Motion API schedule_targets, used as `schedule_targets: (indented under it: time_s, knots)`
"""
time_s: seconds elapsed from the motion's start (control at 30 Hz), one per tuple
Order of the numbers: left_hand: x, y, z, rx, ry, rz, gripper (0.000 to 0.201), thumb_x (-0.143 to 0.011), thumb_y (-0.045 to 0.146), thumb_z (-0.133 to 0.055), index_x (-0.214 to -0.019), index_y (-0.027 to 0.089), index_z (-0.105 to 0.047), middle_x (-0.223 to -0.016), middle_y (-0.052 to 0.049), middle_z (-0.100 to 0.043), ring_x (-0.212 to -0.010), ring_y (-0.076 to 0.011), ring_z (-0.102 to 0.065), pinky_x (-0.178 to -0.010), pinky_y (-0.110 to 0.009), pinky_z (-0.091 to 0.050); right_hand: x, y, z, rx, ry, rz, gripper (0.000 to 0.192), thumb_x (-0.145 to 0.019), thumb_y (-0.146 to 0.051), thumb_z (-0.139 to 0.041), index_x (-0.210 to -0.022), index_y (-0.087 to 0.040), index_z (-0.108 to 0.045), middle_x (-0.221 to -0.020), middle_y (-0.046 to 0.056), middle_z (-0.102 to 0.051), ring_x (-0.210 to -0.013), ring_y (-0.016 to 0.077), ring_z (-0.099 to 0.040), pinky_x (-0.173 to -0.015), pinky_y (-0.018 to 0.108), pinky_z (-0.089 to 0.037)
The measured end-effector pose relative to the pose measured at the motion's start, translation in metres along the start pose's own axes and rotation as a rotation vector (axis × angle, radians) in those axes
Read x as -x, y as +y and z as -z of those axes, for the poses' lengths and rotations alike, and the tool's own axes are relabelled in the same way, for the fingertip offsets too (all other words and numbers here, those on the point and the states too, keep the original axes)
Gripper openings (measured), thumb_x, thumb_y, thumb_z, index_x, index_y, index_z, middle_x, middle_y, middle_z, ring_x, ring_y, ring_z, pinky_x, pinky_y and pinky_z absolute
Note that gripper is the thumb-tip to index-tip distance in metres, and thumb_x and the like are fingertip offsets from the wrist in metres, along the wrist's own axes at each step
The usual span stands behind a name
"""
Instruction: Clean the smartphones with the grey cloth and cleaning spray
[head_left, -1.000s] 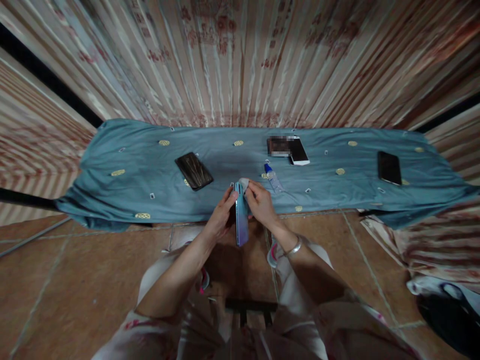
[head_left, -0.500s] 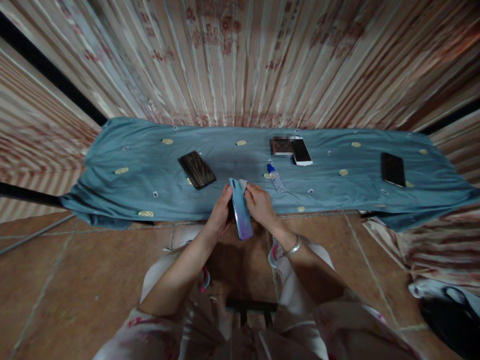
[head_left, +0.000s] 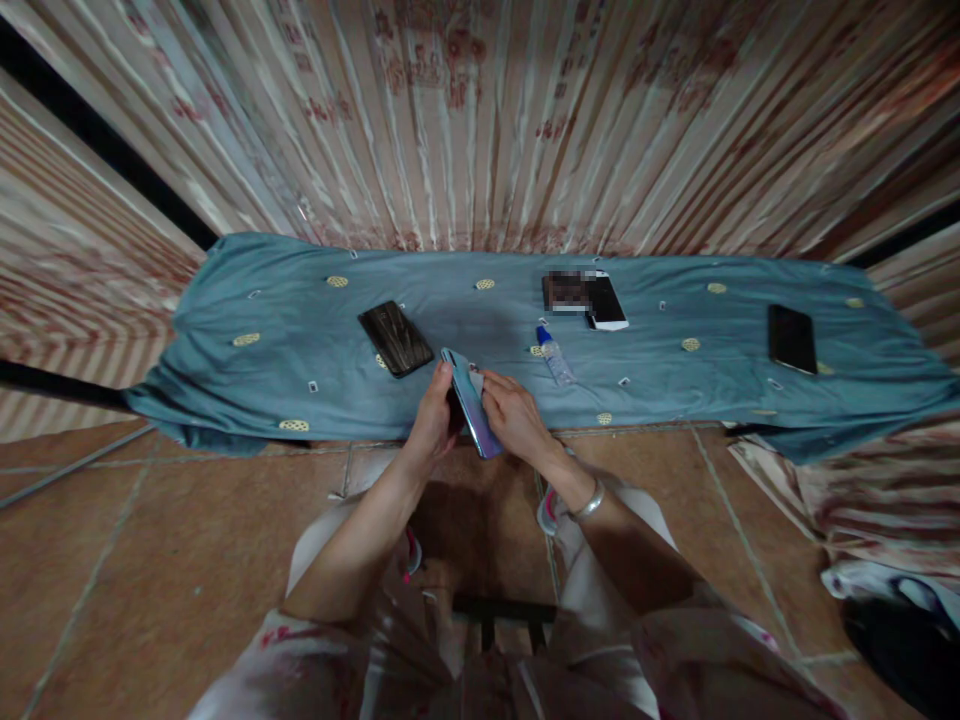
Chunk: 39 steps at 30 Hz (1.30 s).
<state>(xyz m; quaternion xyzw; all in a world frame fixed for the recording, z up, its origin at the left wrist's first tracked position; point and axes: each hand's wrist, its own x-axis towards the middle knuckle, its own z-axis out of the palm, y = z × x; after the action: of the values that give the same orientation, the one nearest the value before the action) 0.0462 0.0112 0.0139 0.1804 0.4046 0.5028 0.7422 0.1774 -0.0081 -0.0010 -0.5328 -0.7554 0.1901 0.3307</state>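
Observation:
A blue-to-purple smartphone (head_left: 474, 412) is held tilted over the near edge of the cloth-covered table. My left hand (head_left: 433, 415) grips it along its left side, thumb near the top corner. My right hand (head_left: 516, 412) is closed on a small greyish-white cloth (head_left: 477, 380), pressed at the phone's back and right edge; most of the cloth is hidden by the fingers. Just beyond my right hand lies a small clear bottle (head_left: 555, 358) with a blue cap. A dark phone (head_left: 395, 338) with a streaked, shiny surface rests left of my hands.
Teal patterned cloth (head_left: 300, 330) covers the long table. Toward the back, a white-edged phone (head_left: 606, 301) lies against a dark, partly blurred-out item (head_left: 564, 291). Another black phone (head_left: 792, 339) is at the right. Pleated curtains (head_left: 465, 130) hang behind; a black bag-like object (head_left: 900, 640) is lower right.
The blue phone has shifted slightly up and left and turned more edge-on. My right hand has slid a little lower along it with the cloth.

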Motion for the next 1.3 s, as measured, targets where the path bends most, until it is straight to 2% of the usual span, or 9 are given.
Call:
schedule_targets:
  time_s: [0.23, 0.4, 0.53, 0.73, 0.83, 0.9, 1.03, 1.2, 1.3]
  knots:
    - [-0.002, 0.010, 0.001, -0.014, -0.007, -0.098, 0.037, -0.079, 0.044, -0.073, -0.105, 0.021, -0.059, -0.086, 0.000, -0.070, -0.091, -0.0182, -0.069, -0.089, -0.032, -0.051, 0.003, -0.009, 0.005, -0.135, -0.013, 0.064, 0.035, -0.100, -0.028, -0.043, -0.127, -0.023, -0.064, -0.132, 0.009, -0.066, -0.125, 0.0218, -0.060, -0.110, 0.042, -0.046]
    - [0.001, 0.011, 0.000, -0.010, 0.028, -0.106, 0.054, -0.077, 0.038, -0.077, -0.123, 0.023, -0.053, -0.084, 0.002, -0.068, -0.084, -0.0159, -0.067, -0.085, -0.030, -0.051, 0.003, -0.013, 0.007, -0.208, -0.014, 0.044, 0.039, -0.096, -0.041, -0.053, -0.128, -0.021, -0.064, -0.134, 0.011, -0.065, -0.127, 0.0231, -0.060, -0.110, 0.041, -0.046]
    - [0.000, 0.008, -0.001, -0.013, 0.071, -0.089, 0.067, -0.078, 0.035, -0.077, -0.136, 0.024, -0.046, -0.083, 0.003, -0.068, -0.078, -0.0146, -0.065, -0.078, -0.028, -0.050, 0.003, -0.013, 0.008, -0.205, -0.042, 0.032, 0.035, -0.095, -0.039, -0.055, -0.125, -0.022, -0.065, -0.130, 0.009, -0.068, -0.123, 0.0229, -0.062, -0.108, 0.039, -0.048]
    - [0.002, 0.008, -0.004, -0.025, 0.077, -0.103, 0.063, -0.083, 0.032, -0.072, -0.139, 0.025, -0.044, -0.081, 0.004, -0.068, -0.070, -0.0113, -0.064, -0.066, -0.022, -0.049, 0.002, -0.017, 0.010, -0.202, -0.050, 0.020, 0.033, -0.095, -0.033, -0.051, -0.121, -0.020, -0.066, -0.124, 0.011, -0.069, -0.118, 0.0243, -0.063, -0.105, 0.039, -0.048]
    - [0.005, 0.012, -0.006, -0.034, 0.073, -0.082, 0.065, -0.085, 0.034, -0.069, -0.143, 0.027, -0.039, -0.086, 0.003, -0.070, -0.076, -0.0131, -0.066, -0.065, -0.022, -0.051, 0.001, -0.015, 0.014, -0.277, -0.056, -0.015, 0.033, -0.095, -0.032, -0.047, -0.116, -0.018, -0.068, -0.117, 0.010, -0.071, -0.110, 0.0228, -0.065, -0.097, 0.035, -0.049]
    - [0.005, 0.017, -0.006, -0.040, 0.070, -0.079, 0.067, -0.086, 0.033, -0.068, -0.145, 0.028, -0.036, -0.090, 0.001, -0.071, -0.084, -0.0146, -0.067, -0.070, -0.024, -0.053, 0.000, -0.012, 0.016, -0.323, -0.048, -0.083, 0.033, -0.095, -0.034, -0.046, -0.109, -0.017, -0.070, -0.102, 0.007, -0.072, -0.093, 0.0203, -0.067, -0.084, 0.030, -0.050]
    - [0.005, 0.026, -0.006, -0.050, 0.096, -0.098, 0.072, -0.086, 0.028, -0.067, -0.149, 0.027, -0.033, -0.098, -0.001, -0.073, -0.102, -0.0168, -0.066, -0.083, -0.028, -0.054, 0.000, -0.001, 0.017, -0.423, -0.010, -0.234, 0.033, -0.091, -0.041, -0.048, -0.092, -0.017, -0.070, -0.068, -0.002, -0.059, -0.063, 0.0134, -0.053, -0.061, 0.024, -0.040]
    - [0.005, 0.032, -0.002, -0.086, 0.098, -0.096, 0.068, -0.089, 0.021, -0.061, -0.150, 0.028, -0.031, -0.116, -0.005, -0.071, -0.116, -0.0184, -0.063, -0.086, -0.031, -0.055, -0.003, 0.004, 0.013, -0.538, 0.078, -0.315, 0.032, -0.084, -0.046, -0.054, -0.064, -0.021, -0.052, -0.056, -0.006, -0.041, -0.056, 0.0104, -0.039, -0.054, 0.023, -0.028]
    - [0.005, 0.034, 0.001, -0.121, 0.106, -0.117, 0.068, -0.086, 0.019, -0.063, -0.148, 0.026, -0.036, -0.123, -0.007, -0.068, -0.120, -0.0198, -0.060, -0.085, -0.031, -0.057, -0.005, 0.002, 0.013, -0.599, 0.105, -0.357, 0.034, -0.080, -0.048, -0.057, -0.061, -0.022, -0.048, -0.055, -0.007, -0.038, -0.055, 0.0098, -0.036, -0.053, 0.024, -0.026]
